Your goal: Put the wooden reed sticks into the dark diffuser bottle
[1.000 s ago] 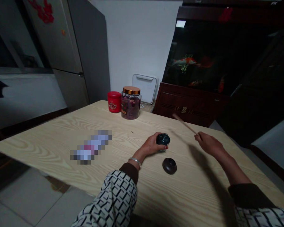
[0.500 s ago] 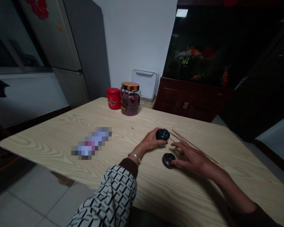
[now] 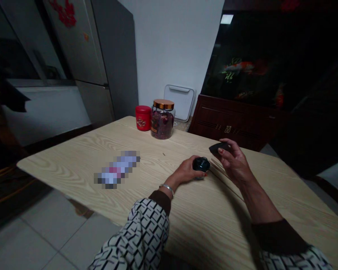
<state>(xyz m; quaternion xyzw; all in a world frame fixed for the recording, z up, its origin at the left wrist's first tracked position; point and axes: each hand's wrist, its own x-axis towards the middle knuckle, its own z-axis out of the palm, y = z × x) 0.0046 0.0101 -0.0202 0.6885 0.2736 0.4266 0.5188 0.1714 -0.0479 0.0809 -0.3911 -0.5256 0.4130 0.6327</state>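
Indoors, on a pale wood-grain table (image 3: 73, 157), a flat pixelated packet (image 3: 116, 169) lies to the left, well apart from the hands. At the far edge a small red round tin (image 3: 143, 117) stands just beside a clear glass jar with a copper-coloured lid (image 3: 162, 120), packed with dark dried petals. Nearer the middle, the person's left hand (image 3: 186, 172) rests on the tabletop with its fingers curled round a small dark round pot (image 3: 201, 164), which sits on the wood with its top uncovered. Just to the right of the pot, a few thin brown sticks (image 3: 217, 167) lie flat, running under the other wrist. The right hand (image 3: 234, 162) hovers above them, its fingertips pinched on the rim of a dark brown round lid (image 3: 217, 147), held clear of the table and a little higher than the pot, up and to its right. The lid looks best handled by keeping it level in that light fingertip pinch, so its underside stays square to the pot's mouth. The left hand would do well to keep the pot pressed flat, since so small a vessel seems likely to skid on smooth wood. The right forearm should stay lifted, because a brush could roll the sticks. In the dim room, touch may guide better than sight.
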